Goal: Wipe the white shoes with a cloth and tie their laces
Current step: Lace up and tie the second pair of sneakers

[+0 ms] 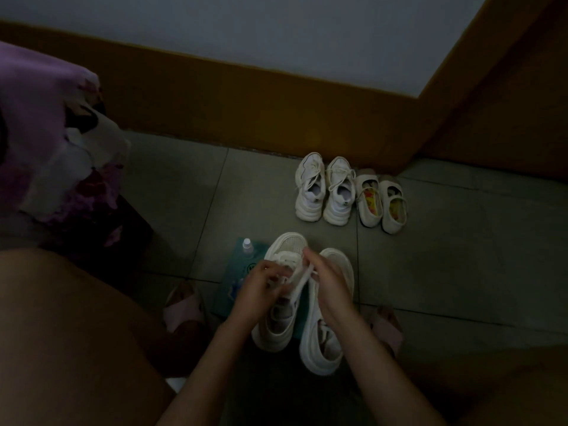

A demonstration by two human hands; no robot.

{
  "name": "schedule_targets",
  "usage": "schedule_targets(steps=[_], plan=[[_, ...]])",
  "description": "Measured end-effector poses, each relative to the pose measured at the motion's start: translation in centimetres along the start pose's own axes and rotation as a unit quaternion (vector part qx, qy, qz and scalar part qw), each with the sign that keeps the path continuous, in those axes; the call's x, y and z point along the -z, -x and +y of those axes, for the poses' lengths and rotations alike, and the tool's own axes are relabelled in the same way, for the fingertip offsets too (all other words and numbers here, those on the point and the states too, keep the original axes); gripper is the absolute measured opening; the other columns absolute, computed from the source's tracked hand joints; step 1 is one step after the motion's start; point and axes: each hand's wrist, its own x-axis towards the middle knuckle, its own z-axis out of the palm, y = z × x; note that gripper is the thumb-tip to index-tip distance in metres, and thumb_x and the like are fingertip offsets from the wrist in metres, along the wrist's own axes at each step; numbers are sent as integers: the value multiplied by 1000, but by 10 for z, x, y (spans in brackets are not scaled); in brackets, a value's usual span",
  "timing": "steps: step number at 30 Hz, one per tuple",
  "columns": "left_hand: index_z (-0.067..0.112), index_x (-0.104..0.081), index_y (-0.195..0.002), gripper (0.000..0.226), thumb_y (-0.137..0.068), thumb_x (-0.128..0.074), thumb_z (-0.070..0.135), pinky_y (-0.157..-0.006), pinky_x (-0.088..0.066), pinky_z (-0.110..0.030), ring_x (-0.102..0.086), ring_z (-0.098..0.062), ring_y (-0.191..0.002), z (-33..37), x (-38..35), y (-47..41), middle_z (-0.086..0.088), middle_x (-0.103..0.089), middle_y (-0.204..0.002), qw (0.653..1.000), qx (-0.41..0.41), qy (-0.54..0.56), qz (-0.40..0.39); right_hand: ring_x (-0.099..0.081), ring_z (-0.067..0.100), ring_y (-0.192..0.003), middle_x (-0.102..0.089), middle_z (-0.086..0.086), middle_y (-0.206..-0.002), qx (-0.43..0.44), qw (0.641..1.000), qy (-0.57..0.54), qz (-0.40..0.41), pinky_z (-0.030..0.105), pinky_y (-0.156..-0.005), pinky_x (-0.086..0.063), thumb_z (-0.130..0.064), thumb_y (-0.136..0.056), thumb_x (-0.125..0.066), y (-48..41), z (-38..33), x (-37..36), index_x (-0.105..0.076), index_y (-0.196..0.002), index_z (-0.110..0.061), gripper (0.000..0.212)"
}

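Pinching laces [302, 276] with left hand [256, 285] and right hand [330, 282] over white shoe [287, 245]; grey tiled floor [445, 241], dim room, skirting [246, 99] seemingly brown.

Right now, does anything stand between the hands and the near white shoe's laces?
Nothing visible does: the left hand and right hand both hold the flat white laces over the chunky white mesh sneaker.
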Motion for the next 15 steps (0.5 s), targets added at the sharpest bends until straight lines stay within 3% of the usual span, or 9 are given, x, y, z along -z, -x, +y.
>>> schedule_targets(steps=[4,7,10,12,15], plan=[[13,-63,-82,4,-85,-66,13,-68,-41,-9,-56,-6,-78,0,0,-9,-1,-59,-89,999,28,42,14,-60,13,-88,-65,1,-90,66,995,74,-16,22,-74,-45,-24,-91,-55,-16,-19,2,-66,-84,-12,17],[4,-59,-82,13,-91,-57,14,-72,-44,-28,-58,-18,-76,-4,1,-13,-9,-61,-79,982,102,145,57,-60,21,-97,-63,7,-103,109,970,205,74,32,-81,-49,-21,-87,-61,-32,-6,12,-63,-100,-10,17],[9,-54,-77,17,-94,-52,12,-72,-45,-31,-58,-19,-72,-2,0,-16,-6,-60,-73,967,146,197,72,-58,17,-92,-59,-3,-90,132,934,323,78,24,-72,-42,-20,-87,-61,-21,20,20,-63,-92,-15,7],[8,-55,-78,16,-93,-52,11,-73,-46,-33,-59,-19,-71,-2,-1,-18,-7,-61,-73,962,151,214,76,-51,11,-98,-56,-11,-90,151,890,426,56,20,-77,-32,-28,-87,-62,-6,43,18,-68,-86,-22,8],[8,-58,-79,14,-92,-54,11,-72,-48,-33,-61,-22,-74,-4,-1,-19,-9,-64,-75,958,146,233,80,-31,17,-129,-50,-9,-130,166,813,554,63,31,-100,-31,-42,-88,-55,8,74,13,-70,-101,-32,23]])
